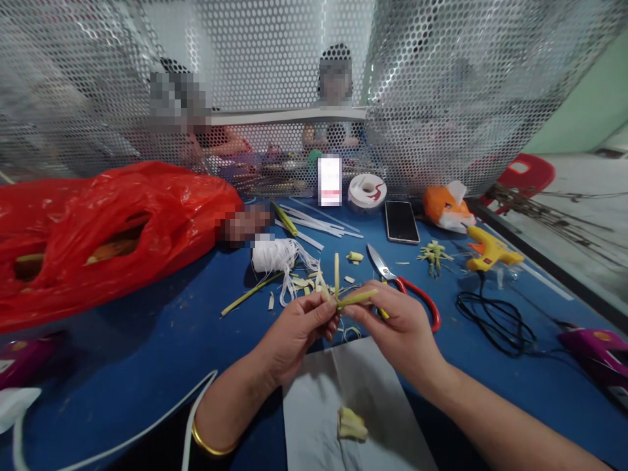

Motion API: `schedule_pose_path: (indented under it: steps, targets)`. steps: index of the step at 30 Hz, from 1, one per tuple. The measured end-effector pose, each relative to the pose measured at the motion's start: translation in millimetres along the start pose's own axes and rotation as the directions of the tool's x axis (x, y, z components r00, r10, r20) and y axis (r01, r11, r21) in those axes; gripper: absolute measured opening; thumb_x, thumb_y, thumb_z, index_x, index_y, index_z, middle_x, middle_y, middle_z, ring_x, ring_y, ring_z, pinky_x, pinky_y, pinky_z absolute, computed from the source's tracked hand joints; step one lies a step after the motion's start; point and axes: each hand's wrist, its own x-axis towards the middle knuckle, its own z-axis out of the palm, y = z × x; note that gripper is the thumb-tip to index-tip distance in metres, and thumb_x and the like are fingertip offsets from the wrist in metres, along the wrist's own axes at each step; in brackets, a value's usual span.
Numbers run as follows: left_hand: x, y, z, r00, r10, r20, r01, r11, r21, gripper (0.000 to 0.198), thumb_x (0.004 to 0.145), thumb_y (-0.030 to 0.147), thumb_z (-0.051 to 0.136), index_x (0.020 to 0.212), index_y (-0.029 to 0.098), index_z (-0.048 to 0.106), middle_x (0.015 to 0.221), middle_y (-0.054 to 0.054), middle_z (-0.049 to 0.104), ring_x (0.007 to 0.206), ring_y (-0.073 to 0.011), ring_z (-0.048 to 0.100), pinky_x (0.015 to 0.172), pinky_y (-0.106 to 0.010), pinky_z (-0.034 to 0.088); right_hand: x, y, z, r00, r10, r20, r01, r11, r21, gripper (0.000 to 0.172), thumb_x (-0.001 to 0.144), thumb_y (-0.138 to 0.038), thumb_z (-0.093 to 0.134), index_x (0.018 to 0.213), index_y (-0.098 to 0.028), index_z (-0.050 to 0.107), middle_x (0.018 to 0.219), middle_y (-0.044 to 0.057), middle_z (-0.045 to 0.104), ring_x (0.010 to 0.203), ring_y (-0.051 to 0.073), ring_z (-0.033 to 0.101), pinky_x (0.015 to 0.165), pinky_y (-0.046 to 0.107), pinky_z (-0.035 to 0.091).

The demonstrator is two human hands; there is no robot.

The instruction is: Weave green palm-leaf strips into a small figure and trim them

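My left hand [299, 330] and my right hand [400, 330] meet above a blue table [147, 347], both pinched on thin green-yellow leaf strips [343, 297]. One strip stands upright, another lies crosswise between my fingertips. A gold bangle [209, 445] circles my left wrist. Below my hands lies a grey sheet of paper [363, 392] with a small folded leaf piece [350, 425] on it. Leaf scraps [304, 284] and a spool of white thread [272, 255] lie just beyond my hands. Red-handled scissors [405, 284] rest right behind my right hand.
A red plastic bag [108, 229] fills the left side. A yellow glue gun [488, 252] with a black cord [495, 320], a phone [401, 221], a tape roll [367, 191] and a small woven leaf figure [432, 252] lie at the right. Two people sit behind a perforated metal screen [441, 98].
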Motion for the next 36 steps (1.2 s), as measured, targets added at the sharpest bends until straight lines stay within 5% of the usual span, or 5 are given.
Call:
schedule_pose_path:
  steps: [10,19,24,29,36]
  targets:
    - [2.0,1.6,-0.5,0.998,0.056,0.004,-0.056,0.992,0.112,0.034,0.071,0.046,0.079,0.069,0.015,0.065,0.059,0.003,0.052,0.056,-0.0094,0.043,0.057,-0.024,0.033,-3.0,-3.7,-1.7,0.997,-0.034,-0.070,0.026,0.994,-0.108,0.018,0.091,-0.021,0.057,0.074,-0.020,0.064,0.067,0.001,0.061,0.062,0.015,0.057,0.057,0.026,0.042]
    - [1.7,2.1,-1.8,1.000,0.003,0.019,-0.005,0.998,0.064,0.036,0.070,0.048,0.080,0.074,0.014,0.066,0.059,0.003,0.052,0.055,-0.0087,0.044,0.057,-0.024,0.034,2.1,1.7,-6.5,0.999,-0.008,-0.048,0.007,1.000,-0.017,0.016,0.093,-0.023,0.054,0.086,-0.022,0.068,0.080,0.003,0.067,0.075,0.018,0.063,0.068,0.030,0.048]
    - [3.1,0.2,-1.8,0.998,0.064,-0.017,-0.061,0.991,0.117,0.035,0.073,0.047,0.077,0.071,0.014,0.065,0.062,0.003,0.052,0.057,-0.0085,0.043,0.057,-0.024,0.035,0.0,-0.3,-3.0,0.992,-0.118,-0.052,0.118,0.993,-0.003,0.014,0.086,-0.020,0.065,0.099,-0.024,0.070,0.095,0.005,0.070,0.093,0.023,0.064,0.082,0.038,0.050]
    - [2.4,-0.7,-0.4,0.996,0.090,0.012,-0.090,0.976,0.199,0.037,0.075,0.048,0.075,0.066,0.015,0.061,0.060,0.003,0.052,0.058,-0.0090,0.045,0.060,-0.024,0.035,-2.0,-0.4,1.0,0.969,-0.239,-0.057,0.230,0.963,-0.138,0.008,0.086,-0.017,0.067,0.083,-0.024,0.069,0.078,0.003,0.070,0.079,0.021,0.065,0.078,0.040,0.047]
    - [2.1,-1.8,-2.0,0.996,0.075,0.057,-0.085,0.973,0.213,0.041,0.077,0.053,0.072,0.067,0.015,0.062,0.061,0.001,0.053,0.059,-0.0106,0.046,0.060,-0.025,0.036,-4.5,-4.4,-1.8,0.934,-0.354,-0.055,0.345,0.930,-0.128,0.015,0.082,-0.010,0.067,0.086,-0.024,0.072,0.080,0.004,0.070,0.081,0.022,0.066,0.082,0.041,0.045]
